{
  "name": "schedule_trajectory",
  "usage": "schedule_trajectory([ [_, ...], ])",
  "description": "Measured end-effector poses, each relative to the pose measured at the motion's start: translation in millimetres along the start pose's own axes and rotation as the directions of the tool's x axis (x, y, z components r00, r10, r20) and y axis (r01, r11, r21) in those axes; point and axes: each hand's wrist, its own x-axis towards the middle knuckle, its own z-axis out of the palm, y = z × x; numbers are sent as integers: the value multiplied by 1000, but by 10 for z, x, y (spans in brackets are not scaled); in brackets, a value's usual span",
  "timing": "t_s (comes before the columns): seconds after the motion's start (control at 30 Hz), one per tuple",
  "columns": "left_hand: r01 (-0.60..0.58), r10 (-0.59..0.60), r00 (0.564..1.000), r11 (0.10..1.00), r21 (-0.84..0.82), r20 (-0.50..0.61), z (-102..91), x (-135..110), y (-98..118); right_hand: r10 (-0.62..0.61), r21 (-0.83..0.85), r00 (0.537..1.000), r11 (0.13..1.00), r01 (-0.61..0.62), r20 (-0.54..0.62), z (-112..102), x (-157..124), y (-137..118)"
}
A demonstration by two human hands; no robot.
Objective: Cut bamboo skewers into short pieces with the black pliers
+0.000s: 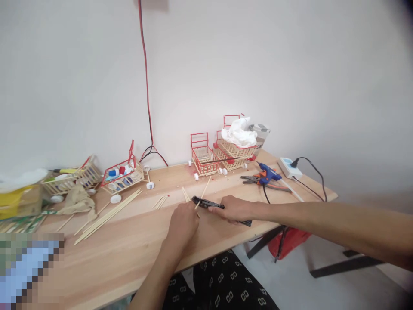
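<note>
My left hand (183,221) is closed around a thin wooden stick (206,187) near the front of the table; the stick slants up and away past the fingers. My right hand (234,207) grips a black plier-like tool (206,203), whose head lies against the stick beside my left fingers. One of its handles shows below the right hand. Just beyond my left hand lie a few loose sticks (185,193), and to their left is a small group of short cut sticks (160,202). Whether the tool's jaws are closed on the stick I cannot tell.
Small stick carts (204,160) with red rims and white wheels stand along the wall. Longer sticks (109,215) lie at left. To the right are orange-handled pliers (254,178), a blue glue gun (268,174) and a white power strip (289,168) with cords.
</note>
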Motion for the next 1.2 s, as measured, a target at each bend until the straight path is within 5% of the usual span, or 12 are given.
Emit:
schedule_trajectory([
  [0.13,-11,11,1000,1000,-5,-21,27,-1,-16,-27,9,999,1000,28,-34,8,14,25],
  [0.33,8,-19,997,989,-148,-71,-103,-16,-227,-20,209,986,978,-15,163,-124,-167,-18],
  [0.53,72,-119,989,908,-412,-91,-360,56,-403,-132,182,989,976,117,71,-275,-407,139],
  [0.67,8,-49,986,970,-243,-160,-228,204,-99,-113,282,981,947,155,-158,-339,-340,329],
  [0.8,-3,13,981,999,50,-194,20,320,343,-34,469,903,845,255,-429,-361,-164,403],
  [0.93,52,-31,994,977,209,-103,182,356,624,-20,583,869,734,349,-495,-332,-76,349],
  [1.2,83,-42,990,947,311,-137,397,372,847,-9,627,822,641,441,-569,-218,23,311],
])
